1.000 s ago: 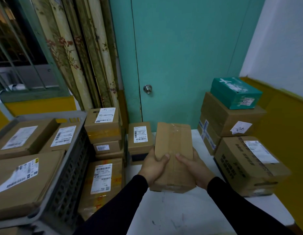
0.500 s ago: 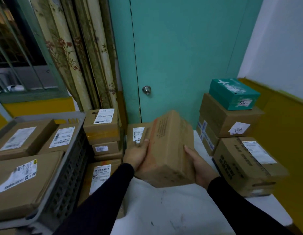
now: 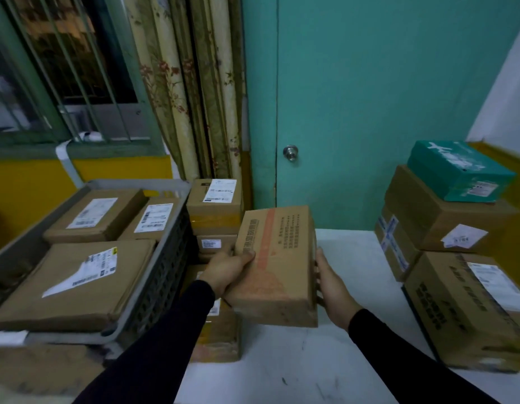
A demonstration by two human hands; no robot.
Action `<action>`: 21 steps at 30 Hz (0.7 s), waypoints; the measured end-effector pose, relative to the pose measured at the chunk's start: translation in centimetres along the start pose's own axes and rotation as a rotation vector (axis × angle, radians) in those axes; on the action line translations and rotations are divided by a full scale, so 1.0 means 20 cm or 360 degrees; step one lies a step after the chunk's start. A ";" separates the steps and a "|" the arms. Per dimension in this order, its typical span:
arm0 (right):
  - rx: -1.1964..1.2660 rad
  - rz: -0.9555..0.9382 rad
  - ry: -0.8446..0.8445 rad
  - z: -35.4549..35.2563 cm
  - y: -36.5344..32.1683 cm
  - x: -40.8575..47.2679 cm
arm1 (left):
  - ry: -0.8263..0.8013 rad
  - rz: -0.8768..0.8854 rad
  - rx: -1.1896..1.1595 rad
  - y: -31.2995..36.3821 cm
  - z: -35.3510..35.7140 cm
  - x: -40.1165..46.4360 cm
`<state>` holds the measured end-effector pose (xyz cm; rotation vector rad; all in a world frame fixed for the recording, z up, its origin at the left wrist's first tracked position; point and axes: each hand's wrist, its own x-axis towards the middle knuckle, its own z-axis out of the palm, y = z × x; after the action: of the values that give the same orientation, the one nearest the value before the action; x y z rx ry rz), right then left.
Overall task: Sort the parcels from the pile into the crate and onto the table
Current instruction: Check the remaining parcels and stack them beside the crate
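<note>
White table (image 3: 326, 371) already carries stacked boxes (image 3: 445, 228) at right; crate (image 3: 171, 258) at left looks nearly full. Left hand (image 3: 224, 272) and right hand (image 3: 331, 284) clasp a parcel (image 3: 277, 266) between them, while pile (image 3: 213, 211) parcels remain.

A brown cardboard parcel (image 3: 277, 263) with an orange stripe and printed text on its upper face is held above the near left part of the white table (image 3: 326, 363), tilted. The grey slatted crate (image 3: 162, 275) to the left holds three labelled brown parcels: a large flat one (image 3: 78, 282) in front, two smaller ones (image 3: 97, 215) (image 3: 155, 220) behind. Between crate and table stands a pile of labelled cartons (image 3: 213, 208). On the table's right side sit stacked brown boxes (image 3: 445, 228) (image 3: 468, 310), topped by a teal box (image 3: 460, 172).
</note>
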<state>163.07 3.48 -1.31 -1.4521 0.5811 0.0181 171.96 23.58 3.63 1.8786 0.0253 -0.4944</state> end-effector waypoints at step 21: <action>-0.0050 -0.0072 -0.0701 0.70 0.17 0.12 | 0.0380 0.0316 0.1617 -0.36 -0.36 -0.07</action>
<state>168.95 16.20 -5.31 -1.4336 0.1879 0.3054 171.18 32.99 -0.31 2.8859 -0.3038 -0.1226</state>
